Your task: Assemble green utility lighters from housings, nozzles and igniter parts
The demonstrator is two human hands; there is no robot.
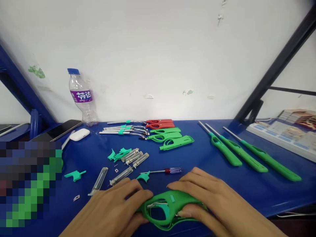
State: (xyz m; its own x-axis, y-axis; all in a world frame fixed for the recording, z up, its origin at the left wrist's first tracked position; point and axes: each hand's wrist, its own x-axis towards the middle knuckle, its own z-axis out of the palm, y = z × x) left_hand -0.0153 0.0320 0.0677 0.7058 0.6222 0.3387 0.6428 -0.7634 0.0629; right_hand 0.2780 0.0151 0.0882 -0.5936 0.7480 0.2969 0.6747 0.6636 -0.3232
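Note:
Between both hands is a green lighter casing (181, 200), its two halves parted along the lower right edge. A teal trigger (166, 209) and a pale wire show in its oval opening. My left hand (123, 200) grips the narrow left end, and my right hand (204, 194) grips the wider right end, thumb at the gap. Just beyond lie a screwdriver (172, 170) with a clear-and-red handle and a loose teal trigger (144, 176). Clear fuel tanks (98, 181) lie near my left hand, with another teal trigger (75, 175) farther left.
Along the wall lie red casing halves (160, 126), green casing halves (177, 143) and metal tubes with wires (115, 132). Three green long-necked lighters (247, 156) lie at right. A plastic bottle (81, 95), a white earphone case (79, 134) and a phone (58, 130) are at left.

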